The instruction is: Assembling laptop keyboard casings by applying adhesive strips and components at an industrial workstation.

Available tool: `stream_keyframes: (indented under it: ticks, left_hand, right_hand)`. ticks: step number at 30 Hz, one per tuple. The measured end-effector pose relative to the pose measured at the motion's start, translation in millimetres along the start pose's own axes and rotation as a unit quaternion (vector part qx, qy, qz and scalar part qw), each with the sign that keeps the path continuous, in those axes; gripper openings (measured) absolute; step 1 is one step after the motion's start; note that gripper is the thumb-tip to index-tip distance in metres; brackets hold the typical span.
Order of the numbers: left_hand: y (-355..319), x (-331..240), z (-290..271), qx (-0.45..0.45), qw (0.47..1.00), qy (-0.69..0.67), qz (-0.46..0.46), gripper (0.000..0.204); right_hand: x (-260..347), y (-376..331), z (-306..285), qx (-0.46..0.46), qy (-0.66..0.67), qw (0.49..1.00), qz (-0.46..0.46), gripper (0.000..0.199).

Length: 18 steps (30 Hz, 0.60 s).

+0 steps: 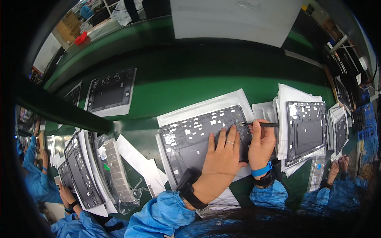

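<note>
In front of me a dark grey flat panel (186, 156), dotted with small white pieces, lies on white sheets (206, 106). My left hand (220, 158) rests flat on its right half, fingers stretched out. Black tweezers (269, 125) are pinched in my right hand (261, 144). Their tip is over the panel's upper right corner, close to my left fingertips. Whether the tip holds or touches anything is too small to tell.
On the right stands a stack of similar panels (305, 133) between white sheets. To the left lie a bagged strip of grey pieces (118, 170), white paper strips (139, 156) and another stack (85, 170) with co-workers' hands beside it. Another panel (111, 93) lies on the green belt beyond a dark bar (67, 105).
</note>
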<state>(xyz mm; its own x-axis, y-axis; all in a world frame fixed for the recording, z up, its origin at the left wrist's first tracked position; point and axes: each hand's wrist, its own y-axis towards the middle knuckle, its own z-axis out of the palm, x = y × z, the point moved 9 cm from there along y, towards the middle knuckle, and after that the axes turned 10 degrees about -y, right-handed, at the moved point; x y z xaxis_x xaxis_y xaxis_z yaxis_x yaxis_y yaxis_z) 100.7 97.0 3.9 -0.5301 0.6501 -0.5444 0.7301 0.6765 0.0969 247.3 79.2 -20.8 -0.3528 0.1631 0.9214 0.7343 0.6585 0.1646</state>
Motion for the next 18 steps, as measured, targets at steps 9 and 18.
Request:
stream_keyframes:
  ticks: [9, 18]
  left_hand:
    - [4, 1, -2, 0.031, 0.999, 0.001, -0.017, 0.091]
    - [2, 2, -4, 0.043, 0.998, 0.008, -0.034, 0.091]
  right_hand:
    - [5, 3, 0, -0.001, -0.062, 0.997, -0.050, 0.018]
    - [15, 0, 4, 0.001, -0.060, 0.997, -0.050, 0.016]
